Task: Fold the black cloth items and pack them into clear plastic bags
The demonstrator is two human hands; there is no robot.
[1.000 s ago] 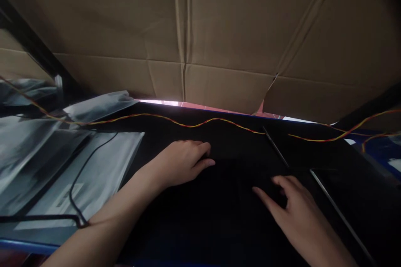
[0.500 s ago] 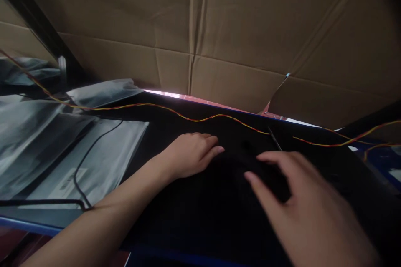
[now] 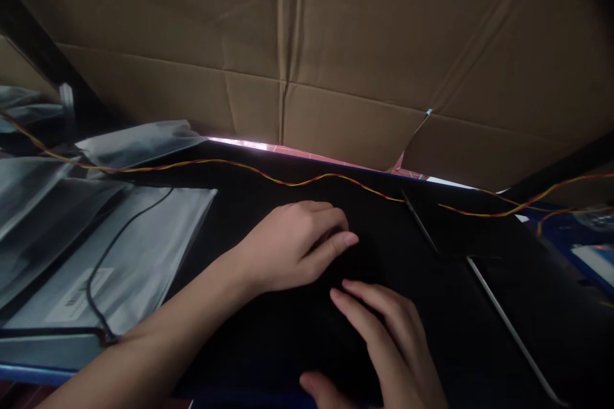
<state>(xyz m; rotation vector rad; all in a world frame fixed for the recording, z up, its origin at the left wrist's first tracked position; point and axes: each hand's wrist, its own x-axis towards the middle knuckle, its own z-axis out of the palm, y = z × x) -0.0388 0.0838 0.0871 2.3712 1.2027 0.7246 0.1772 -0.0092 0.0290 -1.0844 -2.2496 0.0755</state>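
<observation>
The left hand (image 3: 300, 246) curls over the flat black counter (image 3: 259, 345), whether pinching anything unclear; the right hand (image 3: 391, 339) is spread. To their right lies a dark, flat, silver-edged panel (image 3: 515, 330), probably stiff and fragile, best held by its edges.

No text, brand or number is legible. One white label (image 3: 71, 301) shows through or on the clear plastic bag (image 3: 158, 236) at the left; whether it sits inside or outside the bag cannot be determined. The label carries a short row of dark marks resembling a barcode, too blurred to read. A black cord (image 3: 108, 250) crosses the label and covers a narrow strip of it.
</observation>
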